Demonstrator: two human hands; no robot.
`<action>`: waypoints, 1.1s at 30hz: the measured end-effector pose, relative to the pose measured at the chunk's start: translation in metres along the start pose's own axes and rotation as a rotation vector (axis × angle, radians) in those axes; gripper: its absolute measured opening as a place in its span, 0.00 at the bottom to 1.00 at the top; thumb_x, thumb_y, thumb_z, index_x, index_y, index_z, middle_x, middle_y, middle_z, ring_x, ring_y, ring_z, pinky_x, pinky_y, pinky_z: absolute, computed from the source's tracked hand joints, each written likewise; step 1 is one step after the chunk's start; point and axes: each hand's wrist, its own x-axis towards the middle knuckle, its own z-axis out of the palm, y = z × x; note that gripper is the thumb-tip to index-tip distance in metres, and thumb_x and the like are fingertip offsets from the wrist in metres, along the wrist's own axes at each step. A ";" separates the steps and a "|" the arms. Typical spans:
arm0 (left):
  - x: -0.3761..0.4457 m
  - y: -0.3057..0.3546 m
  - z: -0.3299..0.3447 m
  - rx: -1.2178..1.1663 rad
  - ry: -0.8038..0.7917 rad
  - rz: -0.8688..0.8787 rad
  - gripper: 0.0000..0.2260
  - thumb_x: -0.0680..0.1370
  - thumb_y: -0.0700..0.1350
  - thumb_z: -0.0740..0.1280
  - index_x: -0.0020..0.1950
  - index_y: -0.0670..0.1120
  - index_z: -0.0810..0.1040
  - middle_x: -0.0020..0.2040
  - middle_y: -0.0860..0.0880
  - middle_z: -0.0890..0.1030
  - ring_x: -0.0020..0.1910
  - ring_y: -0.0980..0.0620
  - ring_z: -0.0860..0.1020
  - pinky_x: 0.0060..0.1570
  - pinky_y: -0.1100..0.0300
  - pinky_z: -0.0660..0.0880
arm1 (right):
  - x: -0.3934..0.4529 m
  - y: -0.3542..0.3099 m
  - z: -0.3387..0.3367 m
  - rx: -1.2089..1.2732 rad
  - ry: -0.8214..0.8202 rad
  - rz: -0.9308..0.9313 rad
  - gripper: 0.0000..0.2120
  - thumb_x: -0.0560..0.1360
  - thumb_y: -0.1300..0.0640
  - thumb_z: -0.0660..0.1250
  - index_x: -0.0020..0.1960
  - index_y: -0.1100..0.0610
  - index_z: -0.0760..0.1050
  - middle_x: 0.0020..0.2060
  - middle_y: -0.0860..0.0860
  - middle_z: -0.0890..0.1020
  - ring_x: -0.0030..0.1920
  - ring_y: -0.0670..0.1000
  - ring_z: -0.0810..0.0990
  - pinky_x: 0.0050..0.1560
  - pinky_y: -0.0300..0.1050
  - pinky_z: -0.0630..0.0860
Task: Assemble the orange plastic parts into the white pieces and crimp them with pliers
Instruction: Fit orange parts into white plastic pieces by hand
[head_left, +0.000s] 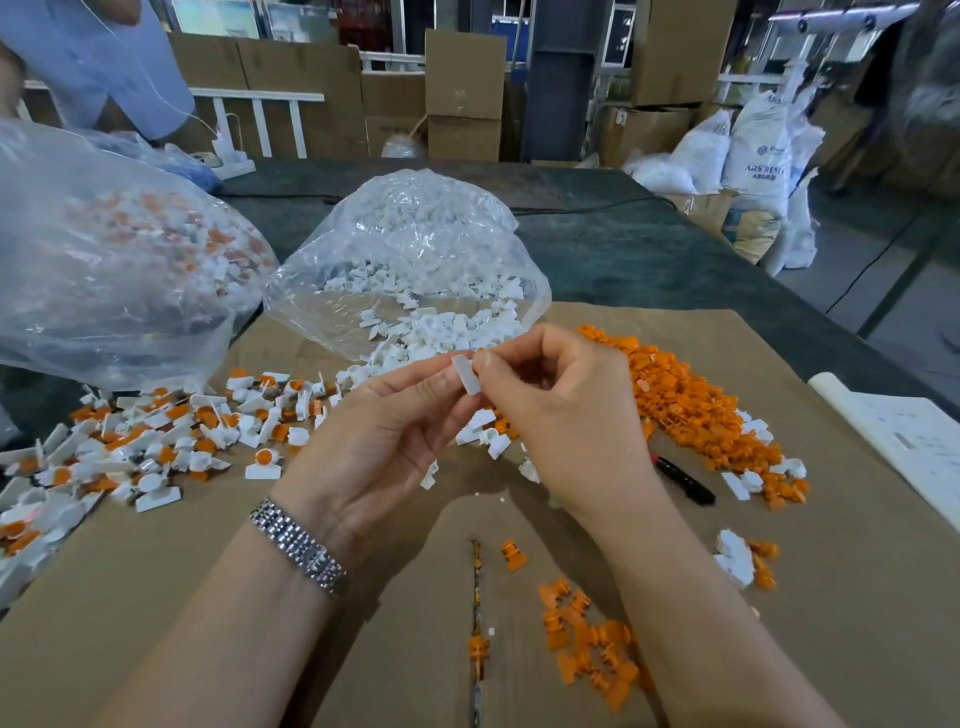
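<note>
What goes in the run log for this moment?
stage: assembling | left hand: pinches white piece | right hand: pinches same | pliers: unseen

Right hand (561, 415) hides most of the pliers (685, 480).

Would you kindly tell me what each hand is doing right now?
Left hand: pinching the white piece.
Right hand: fingers curled, pinching the same white piece.
</note>
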 end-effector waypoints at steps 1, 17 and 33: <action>0.000 0.000 0.000 -0.025 0.001 -0.016 0.12 0.74 0.36 0.70 0.56 0.35 0.85 0.60 0.36 0.83 0.51 0.50 0.86 0.43 0.67 0.81 | 0.000 -0.001 -0.001 0.037 -0.005 0.012 0.05 0.75 0.56 0.75 0.44 0.56 0.82 0.36 0.50 0.85 0.38 0.50 0.84 0.40 0.46 0.83; -0.003 0.007 -0.004 0.065 -0.090 -0.071 0.11 0.74 0.36 0.69 0.55 0.39 0.86 0.54 0.41 0.86 0.49 0.52 0.86 0.41 0.67 0.81 | 0.007 0.000 -0.026 0.037 -0.294 -0.068 0.09 0.75 0.61 0.75 0.55 0.55 0.85 0.42 0.54 0.85 0.45 0.52 0.85 0.52 0.47 0.83; -0.004 0.007 0.001 0.061 -0.042 -0.054 0.10 0.72 0.38 0.71 0.50 0.42 0.88 0.53 0.41 0.86 0.44 0.53 0.86 0.39 0.65 0.81 | 0.010 0.004 -0.027 0.056 -0.299 -0.094 0.12 0.73 0.62 0.77 0.56 0.55 0.83 0.42 0.52 0.85 0.44 0.53 0.85 0.48 0.42 0.82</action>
